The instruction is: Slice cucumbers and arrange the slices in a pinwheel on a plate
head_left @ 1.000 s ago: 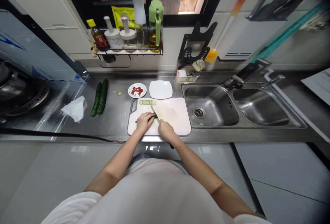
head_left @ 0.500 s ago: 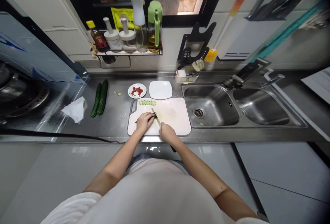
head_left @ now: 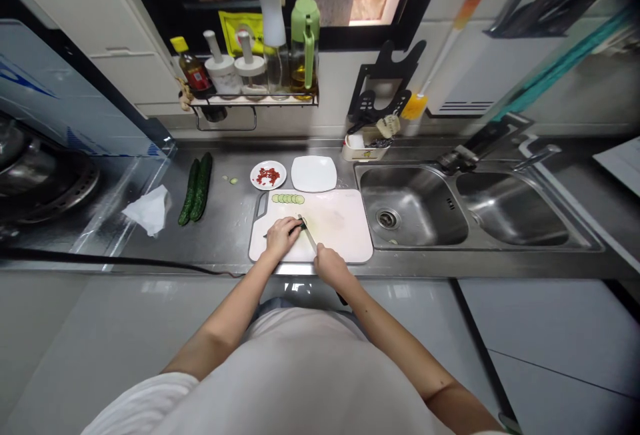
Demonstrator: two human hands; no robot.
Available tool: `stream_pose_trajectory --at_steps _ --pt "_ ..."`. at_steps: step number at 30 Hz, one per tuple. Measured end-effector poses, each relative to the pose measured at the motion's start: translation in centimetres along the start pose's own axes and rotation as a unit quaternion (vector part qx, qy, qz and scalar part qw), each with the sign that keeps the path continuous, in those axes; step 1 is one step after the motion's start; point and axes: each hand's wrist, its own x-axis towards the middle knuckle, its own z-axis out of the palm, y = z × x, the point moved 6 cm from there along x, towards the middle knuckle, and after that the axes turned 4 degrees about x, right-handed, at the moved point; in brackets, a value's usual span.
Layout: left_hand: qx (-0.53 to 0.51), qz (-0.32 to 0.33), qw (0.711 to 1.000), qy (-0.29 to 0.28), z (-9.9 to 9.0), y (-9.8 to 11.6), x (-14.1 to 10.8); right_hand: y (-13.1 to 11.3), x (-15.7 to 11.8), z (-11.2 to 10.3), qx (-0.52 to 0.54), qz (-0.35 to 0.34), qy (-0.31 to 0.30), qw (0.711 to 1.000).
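Note:
On the white cutting board (head_left: pixel 345 221), my left hand (head_left: pixel 281 236) is closed over a dark green cucumber (head_left: pixel 303 223), most of it hidden under the fingers. My right hand (head_left: pixel 329 265) grips a knife (head_left: pixel 309 235) by its handle. The blade points away from me and to the left, at the cucumber's right end beside my left fingertips. A row of overlapping cucumber slices (head_left: pixel 289 199) lies along the board's far left edge. Behind the board are a round plate (head_left: pixel 254 177) with chopped red pieces (head_left: pixel 267 176) and a bare white square plate (head_left: pixel 314 173).
Two whole cucumbers (head_left: pixel 196 188) and a crumpled white tissue (head_left: pixel 149 211) lie to the left on the steel counter. A double sink (head_left: pixel 415 205) adjoins the board's right side. Bottles and jars stand on a wall rack (head_left: pixel 255 103). A black cable (head_left: pixel 125 259) runs along the front edge.
The knife and my right hand have shifted slightly to the right and toward me. My left hand stays on the cucumber. The whole view has moved a little.

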Motion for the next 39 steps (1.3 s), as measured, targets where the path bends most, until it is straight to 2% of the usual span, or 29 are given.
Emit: stream_pose_trajectory --at_steps 12,19,28,39 --pt "0.002 -0.003 1.000 0.002 0.1 -0.1 0.1 -0.7 1.4 -0.3 0.008 -0.006 0.014 1.000" --pt "0.004 -0.006 1.000 0.003 0.0 0.0 0.0 -0.8 0.8 -0.5 0.002 0.003 0.007 1.000" --pt "0.001 -0.011 1.000 0.007 0.0 -0.1 0.0 0.2 -0.3 0.6 -0.014 0.024 -0.012 1.000" --pt "0.000 -0.013 1.000 0.005 0.2 -0.2 0.0 -0.3 0.6 0.4 -0.005 0.009 0.011 1.000"
